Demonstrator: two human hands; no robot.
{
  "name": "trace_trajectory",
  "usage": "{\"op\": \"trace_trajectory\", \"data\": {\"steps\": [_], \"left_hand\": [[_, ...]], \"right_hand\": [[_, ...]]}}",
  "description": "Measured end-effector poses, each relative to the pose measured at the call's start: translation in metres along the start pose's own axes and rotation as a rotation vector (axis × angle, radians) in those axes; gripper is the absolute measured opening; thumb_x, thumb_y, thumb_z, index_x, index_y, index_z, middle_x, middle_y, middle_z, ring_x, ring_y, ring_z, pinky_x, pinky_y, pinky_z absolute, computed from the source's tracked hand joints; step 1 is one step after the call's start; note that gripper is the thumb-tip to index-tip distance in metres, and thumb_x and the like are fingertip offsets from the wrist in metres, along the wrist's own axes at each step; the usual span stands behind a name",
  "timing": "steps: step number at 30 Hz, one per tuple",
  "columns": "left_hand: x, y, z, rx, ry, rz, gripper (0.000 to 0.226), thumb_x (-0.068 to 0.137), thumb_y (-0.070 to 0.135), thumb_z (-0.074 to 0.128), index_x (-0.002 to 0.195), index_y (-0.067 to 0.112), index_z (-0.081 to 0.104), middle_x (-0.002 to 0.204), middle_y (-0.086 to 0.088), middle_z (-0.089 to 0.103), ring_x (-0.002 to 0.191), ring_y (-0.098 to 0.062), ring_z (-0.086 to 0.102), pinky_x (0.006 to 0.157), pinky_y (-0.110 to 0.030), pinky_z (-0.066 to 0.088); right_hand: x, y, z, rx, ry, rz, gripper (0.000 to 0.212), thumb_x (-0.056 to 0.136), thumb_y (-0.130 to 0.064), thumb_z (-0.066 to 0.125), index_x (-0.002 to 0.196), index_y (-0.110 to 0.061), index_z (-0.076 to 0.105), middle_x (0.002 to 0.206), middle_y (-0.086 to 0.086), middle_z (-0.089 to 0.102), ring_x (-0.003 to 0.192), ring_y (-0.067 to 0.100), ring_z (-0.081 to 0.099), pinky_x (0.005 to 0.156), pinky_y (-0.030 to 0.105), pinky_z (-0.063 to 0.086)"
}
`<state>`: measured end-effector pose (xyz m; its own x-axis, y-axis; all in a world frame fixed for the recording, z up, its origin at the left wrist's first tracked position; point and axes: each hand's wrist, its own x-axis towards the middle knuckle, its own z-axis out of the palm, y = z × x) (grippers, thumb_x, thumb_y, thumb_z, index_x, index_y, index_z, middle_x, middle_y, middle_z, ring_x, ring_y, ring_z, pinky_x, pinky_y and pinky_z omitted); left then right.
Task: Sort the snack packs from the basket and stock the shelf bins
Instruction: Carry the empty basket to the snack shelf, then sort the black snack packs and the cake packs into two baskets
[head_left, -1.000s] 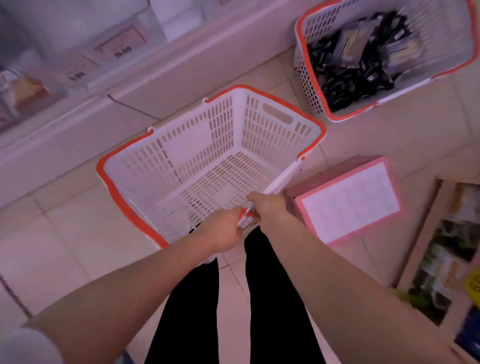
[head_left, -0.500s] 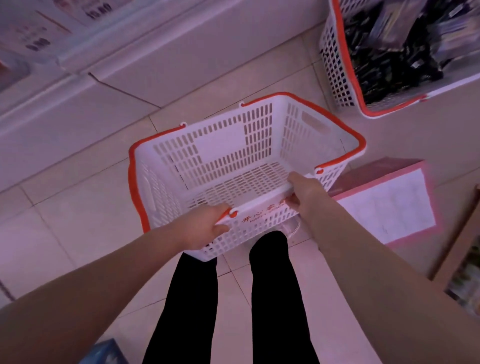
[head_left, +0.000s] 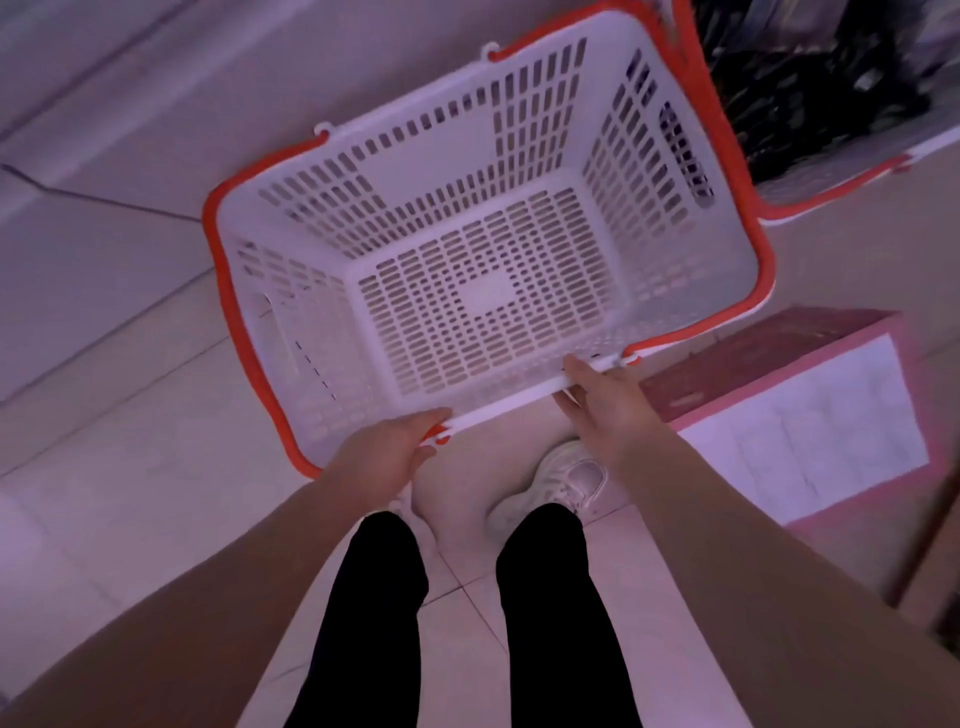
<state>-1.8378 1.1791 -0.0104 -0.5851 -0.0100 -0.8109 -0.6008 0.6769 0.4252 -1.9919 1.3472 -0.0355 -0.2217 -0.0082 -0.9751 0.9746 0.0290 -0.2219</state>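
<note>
White basket with orange rim, slotted walls and floor, nothing inside, held above the tiled floor in front of the legs. Left hand at the near rim's left corner, fingers curled round the white handle bar. Right hand further right on the same bar, thumb on top, fingers wrapped beneath. Second basket touching the far right side, filled with dark snack packs, blurred. Pink box with a white label on the floor just right of the right hand. White shoe below the bar.
</note>
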Motion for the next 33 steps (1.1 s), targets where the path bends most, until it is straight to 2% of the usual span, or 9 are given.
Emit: {"op": "trace_trajectory", "data": {"steps": [4,7,9,12,15,22,25,28,33], "left_hand": [[0.029,0.000,0.029,0.004,-0.021,-0.002,0.039,0.096,0.018,0.047,0.134,0.023,0.048,0.133,-0.001,0.055,0.120,-0.019,0.052,0.099,-0.032,0.040],[0.056,0.003,0.029,0.149,0.059,-0.044,0.040,0.094,0.025,0.046,0.134,0.026,0.046,0.127,-0.004,0.059,0.115,-0.025,0.055,0.093,-0.035,0.045],[0.073,0.005,0.023,0.108,0.096,-0.017,0.047,0.094,0.034,0.047,0.139,0.023,0.039,0.129,-0.006,0.058,0.116,-0.026,0.054,0.094,-0.039,0.045],[0.088,0.022,0.022,0.042,-0.073,0.054,0.066,0.085,0.050,0.055,0.142,0.026,0.032,0.133,-0.001,0.053,0.119,-0.022,0.052,0.097,-0.038,0.044],[0.094,0.043,0.033,0.257,-0.165,0.154,0.058,0.092,0.036,0.051,0.143,0.027,0.024,0.134,-0.002,0.048,0.116,-0.025,0.052,0.089,-0.041,0.048],[0.104,0.044,0.026,0.388,-0.002,0.184,0.060,0.096,0.024,0.038,0.149,0.026,0.010,0.139,0.000,0.043,0.118,-0.022,0.049,0.085,-0.040,0.049],[0.107,0.048,0.011,0.429,-0.028,0.153,0.059,0.097,0.025,0.038,0.149,0.027,0.011,0.141,-0.001,0.042,0.121,-0.023,0.047,0.088,-0.040,0.048],[0.107,0.059,-0.005,0.502,-0.075,0.087,0.053,0.097,0.032,0.040,0.146,0.026,0.020,0.139,-0.004,0.044,0.121,-0.025,0.047,0.091,-0.039,0.045],[0.080,0.103,-0.044,0.325,-0.022,0.097,0.039,0.097,0.029,0.041,0.135,0.017,0.045,0.135,-0.006,0.051,0.120,-0.022,0.049,0.096,-0.031,0.041]], "right_hand": [[0.025,0.012,-0.007,-0.004,0.109,0.020,0.006,0.094,-0.006,0.052,0.090,-0.009,0.048,0.085,0.007,0.056,0.080,0.014,0.058,0.092,0.035,0.049],[0.037,0.014,-0.014,-0.074,0.171,0.005,0.015,0.094,-0.008,0.051,0.080,-0.011,0.048,0.088,0.009,0.058,0.085,0.018,0.059,0.089,0.036,0.050],[0.041,0.014,-0.019,-0.038,0.150,-0.004,0.011,0.095,-0.010,0.051,0.084,-0.010,0.051,0.096,0.011,0.061,0.088,0.020,0.062,0.085,0.034,0.051],[0.041,0.011,-0.015,0.067,0.184,-0.017,0.004,0.096,-0.009,0.049,0.094,-0.010,0.052,0.113,0.018,0.060,0.104,0.029,0.061,0.086,0.038,0.051],[0.043,0.007,-0.010,0.070,0.242,-0.043,0.016,0.096,-0.008,0.048,0.083,-0.016,0.053,0.116,0.021,0.061,0.092,0.026,0.060,0.091,0.044,0.051],[0.057,-0.007,-0.010,0.125,0.114,-0.083,0.011,0.096,-0.010,0.049,0.090,-0.014,0.057,0.095,0.006,0.062,0.091,0.023,0.061,0.086,0.039,0.052],[0.055,-0.016,-0.006,0.101,0.018,-0.076,0.012,0.097,-0.012,0.047,0.107,-0.010,0.053,0.110,0.011,0.062,0.097,0.024,0.060,0.086,0.035,0.050],[0.045,-0.034,-0.009,-0.049,0.051,0.001,0.015,0.098,-0.019,0.046,0.106,-0.008,0.051,0.118,0.018,0.061,0.102,0.028,0.061,0.082,0.033,0.050],[-0.012,-0.073,-0.050,-0.496,0.071,-0.176,0.012,0.096,-0.016,0.046,0.096,-0.007,0.054,0.080,0.013,0.061,0.060,0.017,0.052,0.059,0.027,0.041]]}}
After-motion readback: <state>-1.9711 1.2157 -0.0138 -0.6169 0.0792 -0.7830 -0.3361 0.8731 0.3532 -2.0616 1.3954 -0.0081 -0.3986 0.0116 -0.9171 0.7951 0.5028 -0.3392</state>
